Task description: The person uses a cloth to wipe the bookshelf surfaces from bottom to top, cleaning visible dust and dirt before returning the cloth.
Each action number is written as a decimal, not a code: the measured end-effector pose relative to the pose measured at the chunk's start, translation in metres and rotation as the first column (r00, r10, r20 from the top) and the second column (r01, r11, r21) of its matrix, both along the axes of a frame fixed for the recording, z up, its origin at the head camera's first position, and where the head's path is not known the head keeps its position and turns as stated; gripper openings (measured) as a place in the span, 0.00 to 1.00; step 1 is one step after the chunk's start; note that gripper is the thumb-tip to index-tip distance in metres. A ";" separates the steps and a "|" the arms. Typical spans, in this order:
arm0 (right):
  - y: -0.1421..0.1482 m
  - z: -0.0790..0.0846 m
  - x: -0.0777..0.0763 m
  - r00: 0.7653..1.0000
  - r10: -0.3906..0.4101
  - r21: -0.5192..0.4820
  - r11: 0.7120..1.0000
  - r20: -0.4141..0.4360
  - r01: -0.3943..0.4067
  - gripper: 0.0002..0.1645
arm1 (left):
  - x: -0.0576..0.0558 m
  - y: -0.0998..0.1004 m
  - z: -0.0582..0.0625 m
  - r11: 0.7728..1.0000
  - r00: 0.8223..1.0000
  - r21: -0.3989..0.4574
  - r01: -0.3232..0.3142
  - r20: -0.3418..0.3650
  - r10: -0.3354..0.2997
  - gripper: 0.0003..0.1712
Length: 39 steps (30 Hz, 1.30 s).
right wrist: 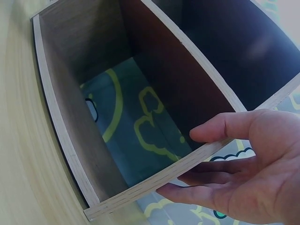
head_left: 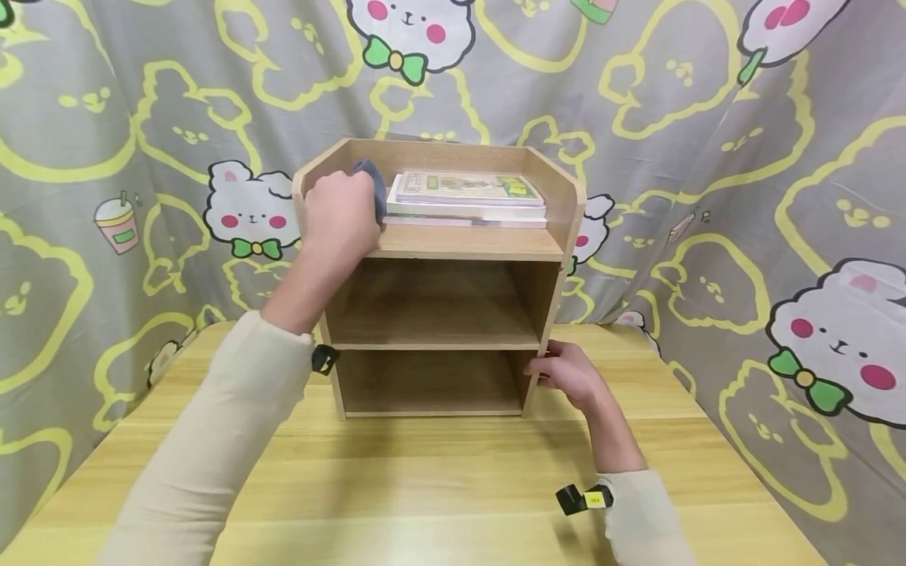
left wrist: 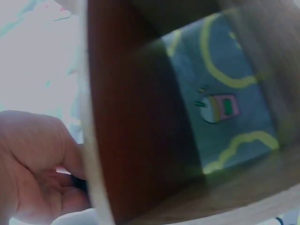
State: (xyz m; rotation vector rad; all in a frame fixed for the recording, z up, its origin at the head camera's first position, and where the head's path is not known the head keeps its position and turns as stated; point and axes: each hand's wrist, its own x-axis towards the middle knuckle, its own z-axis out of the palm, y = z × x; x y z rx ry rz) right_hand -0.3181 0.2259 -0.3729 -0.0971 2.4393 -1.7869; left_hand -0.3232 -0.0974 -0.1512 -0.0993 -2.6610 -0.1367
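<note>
A small wooden shelf unit (head_left: 435,346) stands on the table, with two lower compartments and a raised rim around its top. On the top surface, at its left end, my left hand (head_left: 343,208) grips a blue-grey cloth (head_left: 373,185), which is mostly hidden behind the fingers. Right beside the cloth lies a stack of books (head_left: 467,200). In the left wrist view, a dark bit shows between the curled fingers of my left hand (left wrist: 37,164). My right hand (right wrist: 262,164) holds the front edge of the right side panel (right wrist: 154,180), thumb inside and fingers outside, near the lower compartment.
The light wood table (head_left: 425,487) extends in front of the unit and to both sides. A grey curtain (head_left: 708,196) with cartoon bears hangs behind and at the sides. Black cameras with straps sit at both wrists, the right camera (head_left: 569,499) lower over the table.
</note>
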 end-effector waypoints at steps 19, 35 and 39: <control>-0.004 0.004 0.000 1.000 -0.005 -0.030 1.000 -0.010 0.005 0.29 | -0.075 -0.003 0.011 0.988 0.996 0.144 -0.055 0.073 0.045 0.25; -0.002 0.001 0.002 1.000 -0.006 -0.043 0.999 0.008 0.006 0.31 | -0.086 -0.001 0.007 0.988 0.990 0.103 -0.115 0.095 0.106 0.25; -0.002 0.001 0.002 1.000 -0.011 -0.027 1.000 0.001 0.011 0.32 | -0.082 0.001 0.004 0.993 0.994 0.067 -0.093 0.068 0.089 0.23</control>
